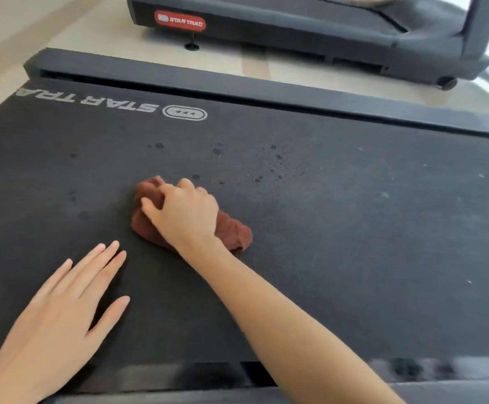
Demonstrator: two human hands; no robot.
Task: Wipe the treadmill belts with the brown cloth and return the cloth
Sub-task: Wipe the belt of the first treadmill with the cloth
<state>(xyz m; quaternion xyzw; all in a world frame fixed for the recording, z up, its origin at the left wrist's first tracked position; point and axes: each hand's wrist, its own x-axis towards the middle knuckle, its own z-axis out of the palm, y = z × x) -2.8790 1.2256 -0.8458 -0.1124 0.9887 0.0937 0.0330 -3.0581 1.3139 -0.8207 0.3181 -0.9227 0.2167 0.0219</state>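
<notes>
Asker: Where is the brown cloth [233, 232] now?

Operator: I see it bunched on the dark treadmill belt [354, 228], below the white STAR TRAC logo [185, 112] and slightly to its right. My right hand [185, 211] lies on top, fingers curled into the folds, gripping it.

Asker: And the other hand?

Operator: My left hand [62, 304] rests flat on the belt, fingers straight, holding nothing. It is well below the logo and to its left, near the cloth but apart from it.

Asker: How will the cloth handle?

Operator: Soft, light and limp, I judge. It will crumple, not slide like a pad. I would grip the middle of the bunch and press down, so loose ends do not drag. Dark spots [217, 150] lie between logo and cloth — likely the next patch to wipe.
</notes>
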